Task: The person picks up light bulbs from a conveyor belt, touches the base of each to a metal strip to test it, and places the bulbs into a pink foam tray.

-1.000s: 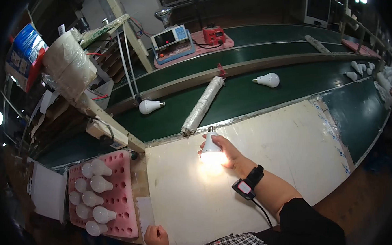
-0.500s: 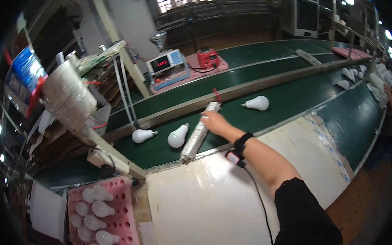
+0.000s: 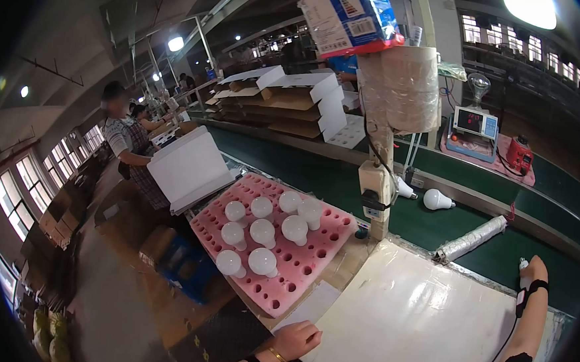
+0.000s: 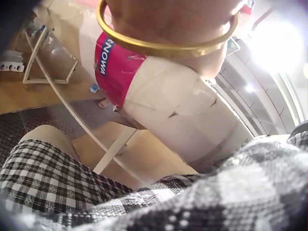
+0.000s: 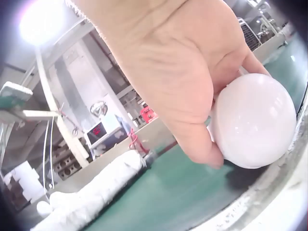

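At the far right in the head view, my right hand [image 3: 535,270] reaches over the green belt and grips a light bulb. In the right wrist view the white globe of that light bulb [image 5: 255,120] sits between thumb and fingers, close over the belt by its near edge. My left hand [image 3: 297,339] rests with loosely curled fingers at the left edge of the white board [image 3: 421,315], holding nothing. Near it a pink foam tray [image 3: 303,285] carries several white bulbs [image 3: 262,234], unlit. Another bulb [image 3: 438,200] lies on the belt.
A plastic-wrapped bar [image 3: 471,240] lies across the green belt [image 3: 291,168]. A post with a socket box [image 3: 374,193] rises beside the foam tray. Behind the belt stand a meter [image 3: 474,129] and a red device [image 3: 520,155]. A person [image 3: 133,145] stands far left.
The head view has swung left. The lit bulb from my right hand was set on the belt left of the wrapped bar; the hand then moved right past the bar and took hold of another bulb.
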Available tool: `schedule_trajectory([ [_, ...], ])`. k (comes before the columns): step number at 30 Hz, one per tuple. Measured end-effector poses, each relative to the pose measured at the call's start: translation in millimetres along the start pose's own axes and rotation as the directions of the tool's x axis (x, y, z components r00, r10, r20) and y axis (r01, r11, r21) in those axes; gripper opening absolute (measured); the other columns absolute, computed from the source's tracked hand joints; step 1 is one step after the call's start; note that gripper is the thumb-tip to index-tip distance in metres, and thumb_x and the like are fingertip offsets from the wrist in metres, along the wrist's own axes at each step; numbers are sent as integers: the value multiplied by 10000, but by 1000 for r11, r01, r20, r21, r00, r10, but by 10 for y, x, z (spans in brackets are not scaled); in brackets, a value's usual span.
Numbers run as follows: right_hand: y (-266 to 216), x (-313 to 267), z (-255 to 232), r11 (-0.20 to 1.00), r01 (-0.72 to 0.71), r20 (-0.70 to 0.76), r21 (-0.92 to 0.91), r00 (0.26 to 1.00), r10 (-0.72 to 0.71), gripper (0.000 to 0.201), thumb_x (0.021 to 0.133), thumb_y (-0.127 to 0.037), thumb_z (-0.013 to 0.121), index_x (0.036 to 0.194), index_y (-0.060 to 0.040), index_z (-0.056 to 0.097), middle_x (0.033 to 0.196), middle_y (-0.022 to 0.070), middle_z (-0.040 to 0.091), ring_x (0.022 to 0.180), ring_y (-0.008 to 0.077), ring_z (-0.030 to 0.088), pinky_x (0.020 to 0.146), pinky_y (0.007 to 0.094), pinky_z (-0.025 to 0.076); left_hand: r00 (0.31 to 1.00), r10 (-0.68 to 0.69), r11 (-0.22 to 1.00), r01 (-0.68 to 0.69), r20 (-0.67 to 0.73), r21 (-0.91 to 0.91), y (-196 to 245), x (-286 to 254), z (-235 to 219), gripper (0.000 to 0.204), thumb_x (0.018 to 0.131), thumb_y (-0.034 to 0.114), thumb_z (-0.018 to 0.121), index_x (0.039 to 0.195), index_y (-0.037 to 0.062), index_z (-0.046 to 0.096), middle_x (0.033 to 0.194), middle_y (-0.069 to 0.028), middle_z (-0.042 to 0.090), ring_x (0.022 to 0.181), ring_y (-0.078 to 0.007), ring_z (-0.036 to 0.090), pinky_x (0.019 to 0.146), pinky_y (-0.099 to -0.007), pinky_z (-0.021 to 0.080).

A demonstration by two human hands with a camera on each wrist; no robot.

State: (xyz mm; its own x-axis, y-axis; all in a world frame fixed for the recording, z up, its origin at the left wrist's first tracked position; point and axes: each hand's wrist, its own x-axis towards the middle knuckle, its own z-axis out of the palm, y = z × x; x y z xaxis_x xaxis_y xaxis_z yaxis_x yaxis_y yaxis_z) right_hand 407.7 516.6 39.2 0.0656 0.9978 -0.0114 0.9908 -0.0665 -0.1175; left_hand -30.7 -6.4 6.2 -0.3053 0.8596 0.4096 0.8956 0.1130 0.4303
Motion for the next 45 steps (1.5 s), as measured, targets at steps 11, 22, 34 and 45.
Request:
schedule_trajectory([
  [11,-1164,-1659,206,-356,-345,242,869,922,-302,290,908,-337,573,1062,-93,550,837,94,634,722,262,659,652,389,558,997,31,999,-33,-71,-31,-28,-47,10,135,825,159,656,740,78,589,693,-74,575,609,-274,593,537,-360,474],
  [22,-1552,-2363,809,-594,-595,233,542,785,-574,338,918,-285,499,1194,-90,518,1007,121,630,999,355,634,833,514,550,998,-4,1000,3,-64,-5,6,-26,59,174,798,109,658,668,73,547,653,-97,544,592,-313,564,533,-409,453],
  [34,-1571,-2419,610,-507,-618,300,601,762,-573,410,941,-232,483,1302,-42,438,1088,168,608,1040,349,632,838,480,559,1000,18,1000,-18,9,15,-18,-19,117,181,821,77,610,681,40,501,626,-110,483,548,-305,497,500,-396,389],
  [45,-1558,-2429,620,-508,-605,242,613,756,-608,434,935,-269,508,1309,-58,448,1096,163,611,1071,343,619,881,467,541,1000,8,1000,-8,-12,4,-10,-25,116,190,831,79,608,679,38,501,626,-111,479,545,-304,492,497,-394,382],
])
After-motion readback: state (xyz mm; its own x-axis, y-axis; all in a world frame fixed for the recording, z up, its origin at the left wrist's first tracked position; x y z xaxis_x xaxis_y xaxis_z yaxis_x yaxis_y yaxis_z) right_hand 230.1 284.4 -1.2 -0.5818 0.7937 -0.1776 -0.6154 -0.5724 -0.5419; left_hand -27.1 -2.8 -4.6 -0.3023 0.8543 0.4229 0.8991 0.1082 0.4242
